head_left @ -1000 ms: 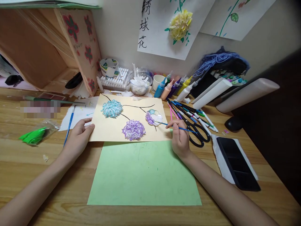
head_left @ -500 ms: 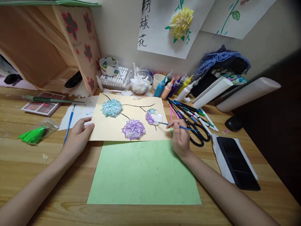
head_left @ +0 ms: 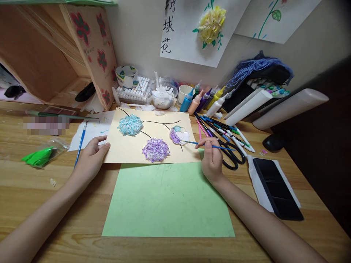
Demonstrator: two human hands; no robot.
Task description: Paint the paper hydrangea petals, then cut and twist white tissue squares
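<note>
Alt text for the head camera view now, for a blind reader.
The right hand holds a blue paintbrush at a scalloped palette on cream paper bearing a blue flower and a purple flower; the left hand holds the paper's left edge.

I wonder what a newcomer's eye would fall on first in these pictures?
Probably the fluffy blue flower and purple flower on the cream sheet, near the picture's centre. Next, the paintbrush in the right hand, its tip at the palette on the sheet's right. The yellow flower on the wall above also stands out.
</note>
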